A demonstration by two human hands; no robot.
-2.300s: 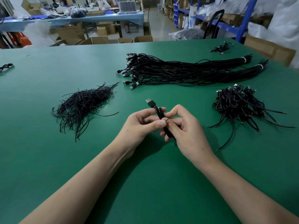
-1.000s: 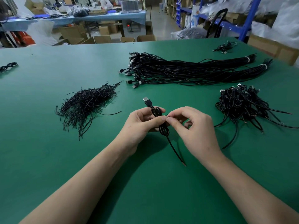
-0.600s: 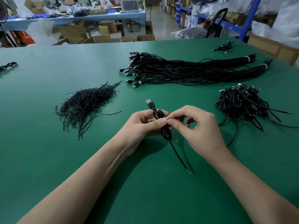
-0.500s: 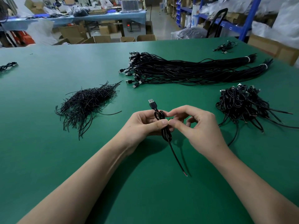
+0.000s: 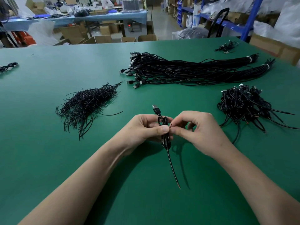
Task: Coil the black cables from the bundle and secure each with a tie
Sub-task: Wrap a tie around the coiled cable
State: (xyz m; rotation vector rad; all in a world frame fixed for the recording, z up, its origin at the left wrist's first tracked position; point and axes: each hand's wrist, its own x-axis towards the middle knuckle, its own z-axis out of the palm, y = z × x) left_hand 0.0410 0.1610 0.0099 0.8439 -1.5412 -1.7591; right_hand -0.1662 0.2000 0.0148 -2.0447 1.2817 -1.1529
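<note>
Head view shows a big green table (image 5: 48, 159). The long cable bundle (image 5: 186, 72) lies far back, with the tie pile (image 5: 87, 103) to the left. Near the middle, the left hand (image 5: 144, 129) squeezes the coiled cable (image 5: 165, 138) round its waist. The right hand (image 5: 199, 132) pinches the thin tie (image 5: 170, 125) there. The cable looks light, bendy and springy, so the middle is the best place to hold it.

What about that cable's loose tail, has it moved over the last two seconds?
Yes. The loose tail now hangs lower in view, its end farther from the long cable bundle.
</note>
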